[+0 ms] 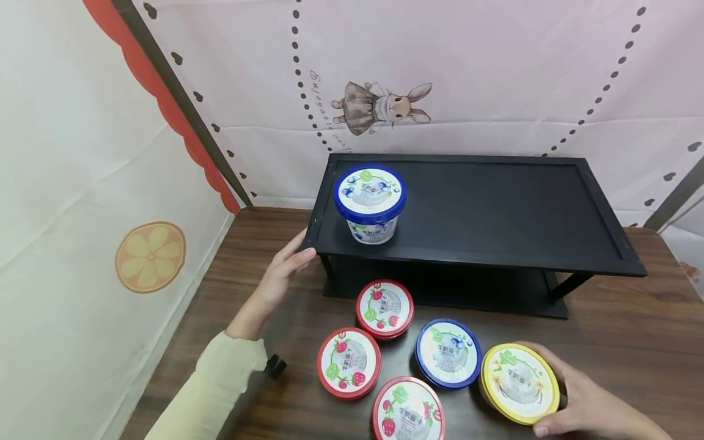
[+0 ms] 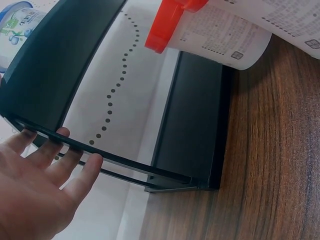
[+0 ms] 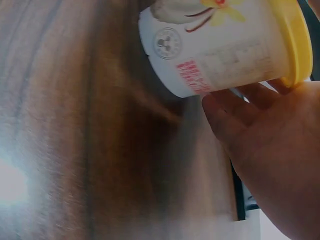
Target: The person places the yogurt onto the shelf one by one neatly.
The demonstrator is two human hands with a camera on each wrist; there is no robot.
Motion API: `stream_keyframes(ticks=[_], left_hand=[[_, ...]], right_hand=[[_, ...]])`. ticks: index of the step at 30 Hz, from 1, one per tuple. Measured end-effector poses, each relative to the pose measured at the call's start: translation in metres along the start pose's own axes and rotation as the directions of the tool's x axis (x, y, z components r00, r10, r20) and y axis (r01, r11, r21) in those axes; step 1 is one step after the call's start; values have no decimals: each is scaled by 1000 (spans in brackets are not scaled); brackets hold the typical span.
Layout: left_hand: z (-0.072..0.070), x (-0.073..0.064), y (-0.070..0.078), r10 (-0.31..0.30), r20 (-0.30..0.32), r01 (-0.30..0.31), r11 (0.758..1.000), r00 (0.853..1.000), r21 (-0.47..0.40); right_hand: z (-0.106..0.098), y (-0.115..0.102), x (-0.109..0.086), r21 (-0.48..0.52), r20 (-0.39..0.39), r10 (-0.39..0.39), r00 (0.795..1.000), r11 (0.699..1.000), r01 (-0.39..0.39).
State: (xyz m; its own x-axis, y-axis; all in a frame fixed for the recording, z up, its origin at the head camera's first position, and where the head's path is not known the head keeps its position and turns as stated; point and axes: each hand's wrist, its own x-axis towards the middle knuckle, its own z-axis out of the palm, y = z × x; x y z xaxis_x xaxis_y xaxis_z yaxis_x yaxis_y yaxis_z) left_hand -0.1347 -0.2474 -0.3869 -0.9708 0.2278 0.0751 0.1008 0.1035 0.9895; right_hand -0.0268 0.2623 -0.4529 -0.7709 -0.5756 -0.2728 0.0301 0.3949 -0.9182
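Note:
My right hand (image 1: 574,391) grips a yellow-lidded tub (image 1: 519,384) from its right side, at the right end of a group of tubs. In the right wrist view the fingers lie along the wall of this tub (image 3: 230,47); whether its base touches the table I cannot tell. My left hand (image 1: 280,275) touches the left end of a black two-tier shelf (image 1: 495,208). Its fingertips rest along the end rail in the left wrist view, fingers fairly straight. A blue-lidded tub (image 1: 370,205) stands upright on the top tier, near that hand.
Three red-lidded tubs, one near the shelf (image 1: 385,308), one behind left (image 1: 349,363) and one in front (image 1: 409,410), stand on the wooden table (image 1: 621,342). Another blue-lidded tub (image 1: 448,353) is left of the yellow one. A printed cloth (image 1: 495,73) hangs behind.

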Motion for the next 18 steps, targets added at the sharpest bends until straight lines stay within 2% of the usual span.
stream_keyframes(ticks=[2,4,9,11,13,16,18], left_hand=[[1,-1,0,6,0,-6,1000,1000,-5],[2,-1,0,10,0,-10,1000,1000,-8],[1,-2,-1,16,-6,-16,1000,1000,-12],[1,-2,-1,17,-4,-17,1000,1000,-9],[1,-1,-1,20,-2,-20,1000,1000,-10],[2,-1,0,20,0,-20,1000,1000,-7],[2,-1,1,24,-1,-24,1000,1000,-9]], right_hand=[[1,4,0,19,0,50,999,999,-50],[1,9,0,29,2,56,998,998,-56],[2,18,0,-23,-37,33,999,999,-34],[2,23,-1,0,-29,37,999,999,-37],[2,27,-2,77,11,47,999,996,-48],[2,31,-2,211,84,92,992,971,-108],[3,32,-2,217,99,117,988,967,-136]])
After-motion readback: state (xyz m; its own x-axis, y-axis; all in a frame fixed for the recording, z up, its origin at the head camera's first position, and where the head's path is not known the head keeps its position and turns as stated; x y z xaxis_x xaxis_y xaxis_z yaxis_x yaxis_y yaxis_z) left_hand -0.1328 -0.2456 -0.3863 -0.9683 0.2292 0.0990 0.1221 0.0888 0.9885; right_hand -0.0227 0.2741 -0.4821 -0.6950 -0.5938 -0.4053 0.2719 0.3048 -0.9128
